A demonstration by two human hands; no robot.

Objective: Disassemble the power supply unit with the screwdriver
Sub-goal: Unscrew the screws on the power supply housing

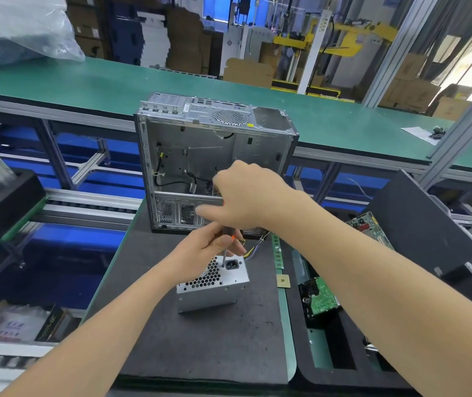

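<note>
PSU (214,285) on its side near the middle of the dark worktop (200,339), vent face and socket (232,265) up, just in front of the open case (200,156) at the far edge. Screwdriver (225,255) stands near upright, tip down on the top face just left of the socket; the screw head is too small to make out. Left hand (209,247) pinches the lower handle and steadies it. Right hand (246,196) is curled over the handle top, with one finger blurred. Nothing braces the PSU itself. Risks, as judged: both hands are on the tool, so turning force could spin or slide the box across the worktop. A tilted shaft could let the tip ride out and chew the screw head, or skid into the socket or the vent holes. A freed screw could roll off the face and drop out of sight. Cables (253,249) trail toward the case and could snag if the box shifts.
</note>
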